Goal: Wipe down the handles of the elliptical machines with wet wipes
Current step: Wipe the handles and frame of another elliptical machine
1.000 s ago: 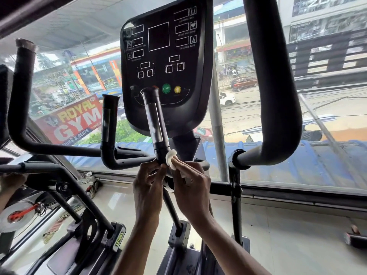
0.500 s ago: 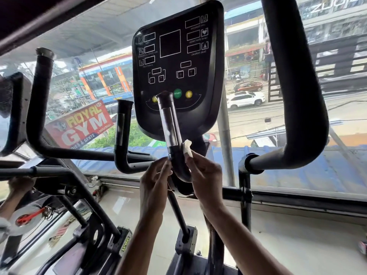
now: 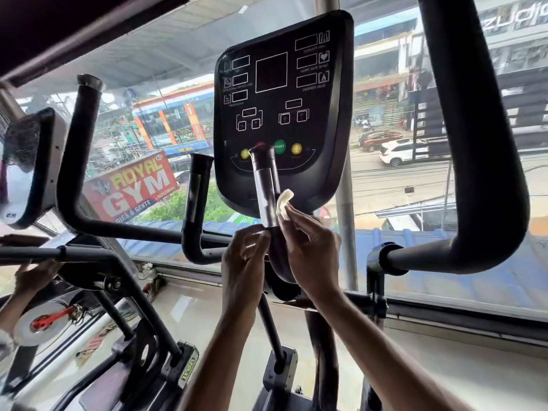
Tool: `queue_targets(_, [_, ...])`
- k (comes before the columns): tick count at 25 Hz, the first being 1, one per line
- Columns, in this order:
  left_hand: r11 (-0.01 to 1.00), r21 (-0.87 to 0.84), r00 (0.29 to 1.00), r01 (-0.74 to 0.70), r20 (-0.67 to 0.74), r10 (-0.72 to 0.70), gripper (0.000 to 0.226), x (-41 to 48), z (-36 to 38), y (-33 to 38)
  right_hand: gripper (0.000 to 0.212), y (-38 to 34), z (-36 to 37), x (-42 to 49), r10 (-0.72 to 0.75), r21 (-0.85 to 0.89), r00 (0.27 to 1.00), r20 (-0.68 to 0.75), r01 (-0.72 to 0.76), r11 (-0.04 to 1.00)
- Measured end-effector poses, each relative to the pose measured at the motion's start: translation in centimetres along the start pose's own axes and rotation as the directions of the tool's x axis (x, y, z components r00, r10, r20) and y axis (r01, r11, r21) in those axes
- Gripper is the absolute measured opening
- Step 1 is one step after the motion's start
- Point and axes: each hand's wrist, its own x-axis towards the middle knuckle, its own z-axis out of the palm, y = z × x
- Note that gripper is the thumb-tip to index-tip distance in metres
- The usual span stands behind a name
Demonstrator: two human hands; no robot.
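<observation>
A short black inner handle (image 3: pixel 266 185) with a silver sensor strip rises in front of the elliptical's console (image 3: pixel 281 93). My right hand (image 3: pixel 311 250) pinches a white wet wipe (image 3: pixel 283 204) against the handle's right side, at the strip's lower end. My left hand (image 3: pixel 246 262) touches the handle from the left, just below the strip, fingers bent against it. A matching inner handle (image 3: pixel 197 185) stands to the left. The thick long handles curve up at far left (image 3: pixel 78 161) and far right (image 3: pixel 480 137).
A window runs behind the machine with a street and a gym sign outside. A neighbouring machine (image 3: pixel 98 292) fills the lower left, with another person's hand (image 3: pixel 32 277) on it. A second console (image 3: pixel 32 164) sits at far left. The tiled floor (image 3: pixel 444 375) shows bottom right.
Both hands have moved up the inner handle from its lower bend to the bottom of the silver strip, carrying the wipe with them. The view has tilted upward and closer.
</observation>
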Motion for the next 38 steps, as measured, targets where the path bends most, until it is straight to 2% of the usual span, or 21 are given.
queue_targets(2, [1.000, 0.009, 1.000, 0.002, -0.003, -0.002, 0.011, 0.0, 0.2, -0.1, 0.018, 0.0, -0.2, 0.0, -0.030, -0.037, 0.999, 0.012, 0.031, 0.999])
queue_targets(6, [0.999, 0.036, 0.999, 0.023, -0.028, -0.022, 0.010, -0.1, 0.4, -0.2, 0.019, -2.6, 1.5, 5.2, -0.015, 0.051, 1.000, -0.012, 0.016, 0.999])
queue_targets(9, [0.999, 0.049, 0.999, 0.021, -0.025, -0.020, 0.012, 0.0, 0.3, -0.4, 0.020, -3.1, 2.2, 7.1, -0.035, 0.044, 0.999, -0.038, 0.037, 0.998])
queue_targets(12, [0.999, 0.033, 1.000, 0.007, -0.028, -0.006, 0.013, -0.2, 0.2, -0.6, 0.010, -2.5, 1.8, 6.3, -0.020, 0.051, 1.000, -0.018, 0.021, 0.999])
queue_targets(17, [0.999, 0.042, 0.998, 0.003, -0.055, -0.001, 0.010, -0.1, 0.3, -0.5, 0.028, -3.7, 2.7, 9.7, -0.030, -0.046, 0.998, -0.050, 0.028, 0.999])
queue_targets(21, [0.999, 0.039, 0.999, -0.002, -0.040, 0.004, 0.009, -0.3, 0.2, -0.4, 0.020, -2.8, 2.4, 8.2, 0.000, 0.001, 0.999, -0.050, 0.000, 1.000])
queue_targets(27, [0.999, 0.036, 0.999, 0.002, -0.033, -0.001, 0.010, -0.1, 0.1, -0.5, 0.024, -3.2, 2.6, 9.4, -0.030, -0.032, 0.999, -0.031, 0.029, 0.999])
queue_targets(30, [1.000, 0.021, 1.000, -0.006, -0.025, 0.006, 0.011, -0.2, 0.3, -0.8, 0.013, -2.3, 1.3, 6.1, 0.004, -0.002, 1.000, 0.031, -0.004, 1.000])
queue_targets(32, [1.000, -0.002, 1.000, -0.021, -0.023, 0.021, 0.013, -0.4, 0.4, -0.9, 0.014, -1.3, -0.1, 3.2, 0.019, 0.014, 0.998, 0.066, -0.020, 1.000])
queue_targets(34, [0.999, -0.025, 0.999, -0.025, -0.037, 0.024, 0.014, -0.4, 0.4, -0.9, 0.013, -0.5, -1.2, 0.3, -0.036, -0.045, 0.997, 0.064, 0.039, 0.998])
queue_targets(38, [1.000, -0.024, 0.999, -0.015, -0.050, 0.013, 0.016, -1.1, 0.8, -0.7, 0.013, 1.7, -2.6, -5.2, -0.268, -0.198, 0.962, 0.059, 0.274, 0.941])
